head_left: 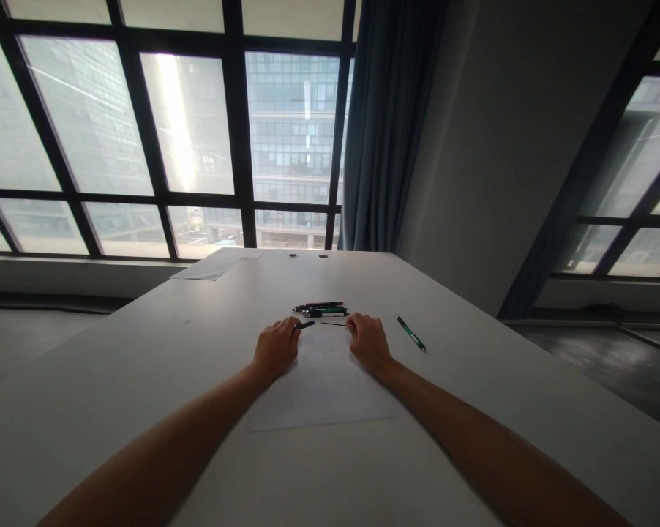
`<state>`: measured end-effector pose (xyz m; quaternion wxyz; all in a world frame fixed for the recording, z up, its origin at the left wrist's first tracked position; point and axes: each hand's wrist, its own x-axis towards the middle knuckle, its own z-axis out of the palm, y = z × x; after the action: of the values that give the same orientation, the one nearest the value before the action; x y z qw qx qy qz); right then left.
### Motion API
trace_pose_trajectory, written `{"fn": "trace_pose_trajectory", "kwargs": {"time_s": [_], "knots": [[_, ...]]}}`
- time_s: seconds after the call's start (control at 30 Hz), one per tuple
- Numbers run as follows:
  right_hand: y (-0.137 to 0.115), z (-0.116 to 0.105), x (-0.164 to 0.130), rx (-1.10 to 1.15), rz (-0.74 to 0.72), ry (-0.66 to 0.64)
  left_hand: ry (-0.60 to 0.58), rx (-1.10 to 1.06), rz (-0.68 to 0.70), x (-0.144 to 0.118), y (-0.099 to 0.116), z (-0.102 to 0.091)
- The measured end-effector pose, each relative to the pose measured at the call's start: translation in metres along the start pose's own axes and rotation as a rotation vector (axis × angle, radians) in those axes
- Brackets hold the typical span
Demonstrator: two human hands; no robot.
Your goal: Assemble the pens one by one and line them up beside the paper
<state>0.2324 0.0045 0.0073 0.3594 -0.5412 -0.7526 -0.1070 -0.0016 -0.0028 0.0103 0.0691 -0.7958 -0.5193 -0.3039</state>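
Pinching a short dark pen piece, the left hand rests at the left edge of a white sheet; we count this as item one. Item two: a thin dark stick, gripped by the right hand at the sheet's right edge. The two pieces point toward each other, ends apart, over the sheet's far end. Just beyond them we list a cluster of pens, black and green, lying roughly crosswise. One green pen lies apart, slanted, to the right of the right hand.

Surface: a long white tabletop, with more papers at its far left and two dark round fittings near its far edge. Room: large dark-framed windows, a blue curtain, a grey wall and a grey floor.

Hard to make out: we cannot read any marks on the sheet; fingers cover the held ends of both pieces; overlapping pens resist an exact count; the forearms are cut off by the lower border.
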Motion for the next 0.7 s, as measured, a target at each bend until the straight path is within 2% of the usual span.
{"fn": "trace_pose_trajectory", "kwargs": {"time_s": [0.1,0.17,0.27,0.37,0.4,0.5,0.6,0.7], "knots": [[0.0,-0.001,0.0,0.007,-0.01,0.0,0.007,0.005,0.017,0.0,-0.001,0.001],[-0.002,-0.002,0.0,0.029,-0.034,0.011,-0.004,0.003,0.082,0.0,-0.002,0.002],[-0.005,-0.004,-0.002,0.127,-0.188,-0.006,-0.029,-0.024,0.218,0.0,-0.003,0.004],[-0.009,-0.004,-0.003,0.194,-0.319,-0.033,-0.012,-0.062,0.251,0.0,-0.002,0.004],[-0.009,-0.003,-0.003,0.182,-0.298,-0.017,0.002,-0.069,0.235,0.0,-0.002,0.005],[-0.002,0.0,-0.001,0.045,-0.116,0.039,0.039,-0.063,0.169,0.001,-0.002,0.004],[0.01,0.003,0.0,-0.119,0.007,-0.005,0.051,-0.052,0.141,0.001,-0.002,0.005],[0.019,0.007,0.0,-0.181,0.052,-0.058,0.03,-0.044,0.164,0.001,-0.002,0.007]]}}
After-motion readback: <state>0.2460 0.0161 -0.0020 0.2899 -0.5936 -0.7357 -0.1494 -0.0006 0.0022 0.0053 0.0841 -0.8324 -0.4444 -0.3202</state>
